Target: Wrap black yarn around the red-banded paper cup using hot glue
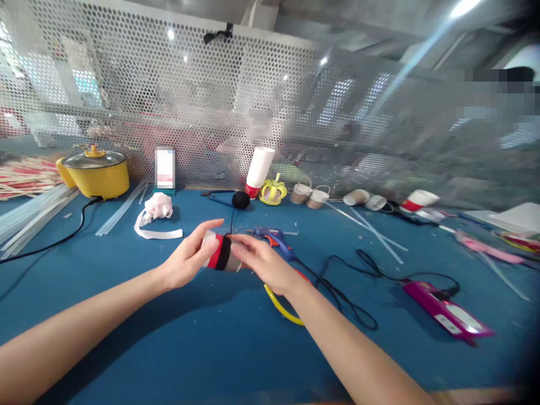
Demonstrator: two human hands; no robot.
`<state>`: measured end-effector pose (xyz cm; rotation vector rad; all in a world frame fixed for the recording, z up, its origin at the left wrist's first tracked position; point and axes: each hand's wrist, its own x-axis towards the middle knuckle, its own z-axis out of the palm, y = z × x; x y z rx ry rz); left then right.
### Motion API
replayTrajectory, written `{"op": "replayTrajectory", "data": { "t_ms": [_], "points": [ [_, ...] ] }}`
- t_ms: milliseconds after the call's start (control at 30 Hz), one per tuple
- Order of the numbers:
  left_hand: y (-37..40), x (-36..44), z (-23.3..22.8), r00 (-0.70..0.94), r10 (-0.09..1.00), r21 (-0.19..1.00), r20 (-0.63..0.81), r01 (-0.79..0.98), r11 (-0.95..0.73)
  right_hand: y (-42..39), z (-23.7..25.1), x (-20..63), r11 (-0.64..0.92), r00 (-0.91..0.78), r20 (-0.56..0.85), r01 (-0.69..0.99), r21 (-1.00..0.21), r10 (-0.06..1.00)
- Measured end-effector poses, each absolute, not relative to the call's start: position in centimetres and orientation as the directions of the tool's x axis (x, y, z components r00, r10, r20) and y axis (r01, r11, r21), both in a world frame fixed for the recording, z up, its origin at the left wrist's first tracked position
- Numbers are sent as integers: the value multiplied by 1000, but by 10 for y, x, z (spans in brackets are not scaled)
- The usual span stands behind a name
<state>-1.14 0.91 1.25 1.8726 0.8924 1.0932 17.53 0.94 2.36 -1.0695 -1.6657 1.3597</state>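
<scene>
- Location: the paper cup (pixel 215 257) is held on its side near the centre of the frame, above the blue worktop (pixel 185 343).
- Left hand (pixel 188 257): closed around the cup's white left end, thumb at the red part.
- Right hand (pixel 262 260): closed around the greyish right end; its far fingertips are hard to make out.
- Material: a black band (pixel 223 253) circles the cup between the hands; a dark strand (pixel 232 219) runs from it towards a black ball (pixel 241 200) beyond.
- Assessment: the step appears to be winding. Turn the cup evenly, strand lightly taut, each turn beside the last, without overlaps.
- Grip: firm enough to prevent slipping; excess pressure could dent the wall.
- Hazard: the blue glue gun (pixel 270 232) lies just beyond the right hand; the strand should be kept off its nozzle, which may be hot.
</scene>
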Motion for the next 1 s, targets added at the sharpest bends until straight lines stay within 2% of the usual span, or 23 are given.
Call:
{"op": "replayTrajectory", "data": {
  "t_ms": [200,333,500,633,700,900,1000],
  "points": [
    [15,-10,13,471,851,929,233,152,-338,-2,14,176,465,-396,296,449,-763,869],
    [13,-6,9,434,881,942,190,174,-289,-7,18,175,525,-472,279,542,-656,836],
    [8,-2,7,409,886,942,220,146,-301,-2,16,176,505,-551,207,470,-724,809],
    [7,0,8,438,885,950,159,177,-258,0,12,176,423,-549,119,470,-775,828],
    [7,0,8,446,882,953,151,173,-251,2,13,176,413,-555,117,444,-795,823],
    [7,4,6,422,901,954,103,216,-210,16,20,168,355,-545,191,213,-910,816],
    [7,5,6,393,916,953,84,237,-189,27,25,158,271,-498,129,224,-936,858]
  ]
}}
